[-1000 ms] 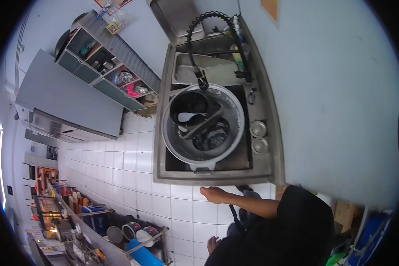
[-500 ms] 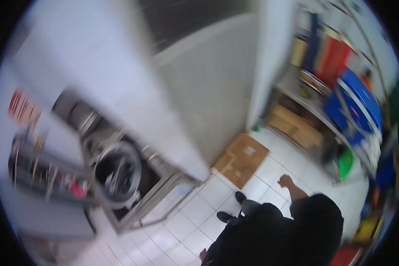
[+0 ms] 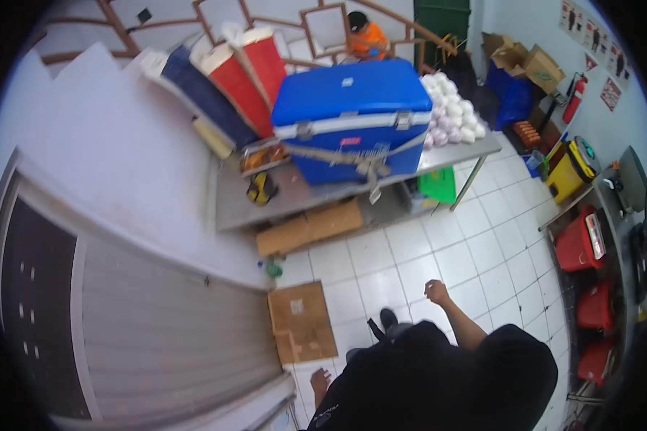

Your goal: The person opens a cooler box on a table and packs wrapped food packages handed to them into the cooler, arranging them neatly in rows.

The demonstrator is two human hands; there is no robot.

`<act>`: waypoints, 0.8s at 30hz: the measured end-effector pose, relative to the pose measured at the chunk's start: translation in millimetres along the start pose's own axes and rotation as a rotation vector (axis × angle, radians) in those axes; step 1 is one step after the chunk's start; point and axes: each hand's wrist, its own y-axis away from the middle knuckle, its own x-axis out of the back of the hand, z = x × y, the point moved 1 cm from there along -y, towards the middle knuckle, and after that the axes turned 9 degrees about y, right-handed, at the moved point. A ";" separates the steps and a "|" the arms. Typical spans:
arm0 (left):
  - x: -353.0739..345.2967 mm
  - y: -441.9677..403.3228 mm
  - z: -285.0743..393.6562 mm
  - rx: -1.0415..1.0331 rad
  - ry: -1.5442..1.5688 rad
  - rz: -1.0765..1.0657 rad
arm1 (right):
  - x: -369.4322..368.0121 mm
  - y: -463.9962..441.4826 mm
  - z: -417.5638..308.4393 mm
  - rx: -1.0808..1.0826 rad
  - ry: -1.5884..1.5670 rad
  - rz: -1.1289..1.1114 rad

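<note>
My right hand (image 3: pixel 436 292) hangs over the white tiled floor, its fingers loosely bent and nothing visible in it. Low on the left, my left hand (image 3: pixel 320 381) is beside my black shirt, fingers a little apart, also with nothing visible in it. Nearest to the left hand lies a flat brown cardboard sheet (image 3: pixel 302 323) on the floor by a grey door. Neither hand touches an object. Ahead of me, a blue cooler box (image 3: pixel 352 108) with a strap around it stands on a metal table (image 3: pixel 226 205).
White wrapped bundles (image 3: pixel 449 115) are piled beside the cooler. Red and dark blue upright items lean at the table's left. A person in orange (image 3: pixel 369 37) is beyond the railing. Red bins (image 3: pixel 594 305) stand under the right-hand counter, near a yellow bucket (image 3: pixel 571 172). A fire extinguisher (image 3: pixel 574 99) hangs on the wall.
My view has turned right, bringing the table and cooler ahead of me. The metal sink unit with its round tub has left the view. Both hands remain free of objects.
</note>
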 end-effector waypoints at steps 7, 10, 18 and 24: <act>-248.2 24.2 427.4 -0.918 0.108 -0.310 | 294.1 -186.4 -252.1 0.286 -0.256 0.732; -322.1 21.1 587.6 -1.341 0.153 -0.272 | 349.5 -255.5 -302.7 0.426 -0.471 0.711; -434.2 0.5 783.2 -1.396 0.112 -0.626 | 349.0 -307.3 -336.8 0.223 -0.568 0.666; -421.5 53.2 784.0 -1.113 0.399 -0.794 | 355.8 -294.0 -365.9 0.198 -0.620 0.796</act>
